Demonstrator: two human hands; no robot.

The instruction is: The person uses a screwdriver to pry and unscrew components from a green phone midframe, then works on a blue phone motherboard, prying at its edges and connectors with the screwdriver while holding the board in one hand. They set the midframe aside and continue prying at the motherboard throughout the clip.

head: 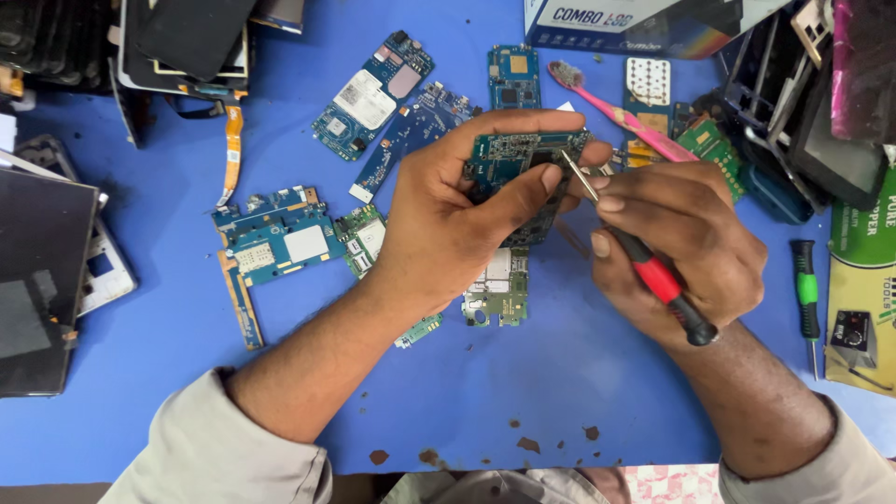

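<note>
Both forearms are bare from wrist to near the elbow. Each arm wears a light grey, soft cloth sleeve pushed up into loose folds. The left hand (448,219) and right hand (686,243) are bare, with short, plain nails and no gloves.

left hand (448,219) gripping circuit board (513,159), right hand (686,247) holding red-handled screwdriver (644,266)

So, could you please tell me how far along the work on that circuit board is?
Done: several bare boards already lie loose on the blue table. In hand: the left hand grips a circuit board while the right hand works a red-handled screwdriver at it. Left: cannot tell.
</note>
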